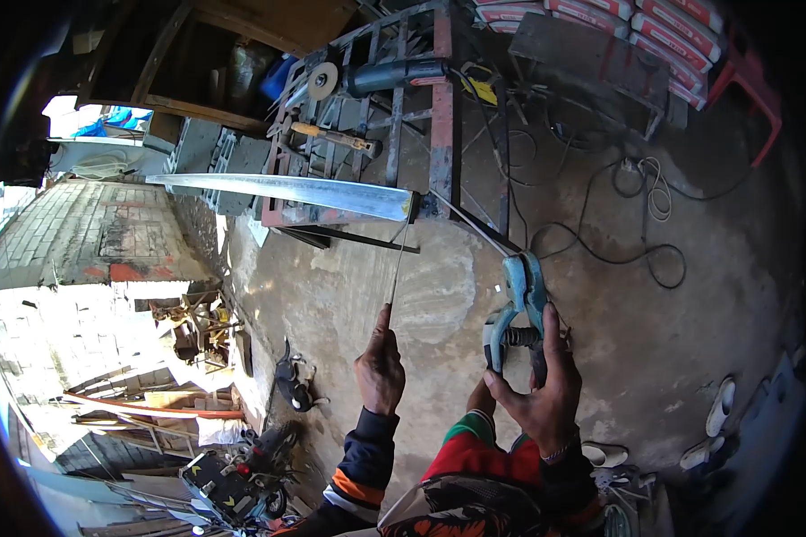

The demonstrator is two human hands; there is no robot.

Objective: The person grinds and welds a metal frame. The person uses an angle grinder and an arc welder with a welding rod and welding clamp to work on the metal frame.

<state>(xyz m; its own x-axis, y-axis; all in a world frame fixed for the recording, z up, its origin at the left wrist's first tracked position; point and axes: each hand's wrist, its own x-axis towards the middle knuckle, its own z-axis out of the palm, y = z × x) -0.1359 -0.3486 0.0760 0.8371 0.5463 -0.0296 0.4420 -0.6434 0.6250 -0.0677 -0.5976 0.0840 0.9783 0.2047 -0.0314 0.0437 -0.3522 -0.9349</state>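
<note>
My left hand [381, 369] is closed around the lower end of a thin welding rod [398, 268], which points up to the near end of a silver rectangular metal tube [304, 192]. In my right hand [542, 385] is a blue spring-loaded electrode holder [530, 291], its handles between thumb and fingers. A second thin rod [470, 220] runs from the holder's jaws up to the left, its tip close to the tube's end. The tube lies across the edge of a rusty metal frame [441, 134].
An angle grinder [390, 79] and an orange-handled hammer [336, 138] rest on the frame. Black cable [591, 201] loops over the concrete floor at right. Cement bags [676, 45] and a red chair [761, 94] stand behind. A black-and-white animal [295, 380] lies near a motorbike [242, 474].
</note>
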